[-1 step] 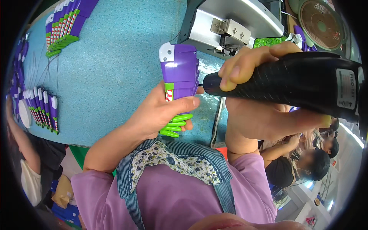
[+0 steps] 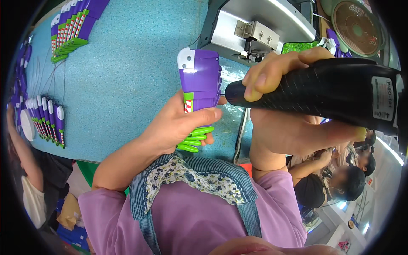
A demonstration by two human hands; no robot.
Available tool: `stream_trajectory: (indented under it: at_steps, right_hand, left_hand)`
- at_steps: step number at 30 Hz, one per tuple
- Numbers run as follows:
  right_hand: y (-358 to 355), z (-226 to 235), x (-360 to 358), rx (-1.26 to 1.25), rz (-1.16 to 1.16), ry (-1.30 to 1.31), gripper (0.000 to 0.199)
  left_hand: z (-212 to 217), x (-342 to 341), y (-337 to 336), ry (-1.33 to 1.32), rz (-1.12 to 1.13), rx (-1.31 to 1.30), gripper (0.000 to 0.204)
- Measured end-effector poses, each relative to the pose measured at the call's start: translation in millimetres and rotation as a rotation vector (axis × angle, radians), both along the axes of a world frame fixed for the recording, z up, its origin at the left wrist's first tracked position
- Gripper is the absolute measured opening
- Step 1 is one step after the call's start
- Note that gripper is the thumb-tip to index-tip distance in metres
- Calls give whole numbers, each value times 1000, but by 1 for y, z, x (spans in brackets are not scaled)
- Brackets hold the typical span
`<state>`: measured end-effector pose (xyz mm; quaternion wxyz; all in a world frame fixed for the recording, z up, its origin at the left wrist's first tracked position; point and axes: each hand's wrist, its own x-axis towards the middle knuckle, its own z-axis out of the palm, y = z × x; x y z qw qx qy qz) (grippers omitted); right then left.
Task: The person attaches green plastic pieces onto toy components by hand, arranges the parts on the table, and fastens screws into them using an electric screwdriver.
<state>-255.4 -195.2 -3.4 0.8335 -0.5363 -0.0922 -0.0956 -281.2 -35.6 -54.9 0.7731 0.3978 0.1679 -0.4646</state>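
Note:
My left hand point(image 2: 178, 123) is shut around a purple toy piece point(image 2: 199, 72) with a white corner, a red-and-white striped band and green fingers at its lower end. It holds the piece upright above the table's near edge. My right hand point(image 2: 280, 127) grips a thick black electric screwdriver point(image 2: 323, 93). The screwdriver lies level, and its thin tip touches the right side of the purple piece.
A turquoise table point(image 2: 127, 85) carries rows of similar purple pieces at the far left point(image 2: 72, 25) and near left point(image 2: 46, 119). A grey metal fixture point(image 2: 250, 34) stands behind the toy, a fan point(image 2: 355, 27) at the top right. Other people sit at the left point(image 2: 25, 170) and right point(image 2: 340, 178).

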Motion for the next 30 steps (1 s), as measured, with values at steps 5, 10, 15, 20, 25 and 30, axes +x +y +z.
stream_trajectory:
  at_steps: [5,10,15,20,25,30]
  right_hand:
    - [2,-6,4,2,18,-6,102]
    - [0,27,9,25,24,-156,94]
    - [-15,31,7,-81,-283,-119,93]
    - [-11,20,1,-31,-162,-61,86]
    - [1,11,21,-133,-212,-68,79]
    - [0,11,13,-128,-217,-46,79]
  left_hand:
    - [0,1,4,-5,9,-7,40]
    - [16,12,22,-58,-14,65,45]
    - [54,91,77,-579,81,458,47]
    - [48,267,164,-1167,177,1164,58]
    - [41,370,161,-604,98,1377,69]
    - [-62,452,223,-1321,19,1546,77]
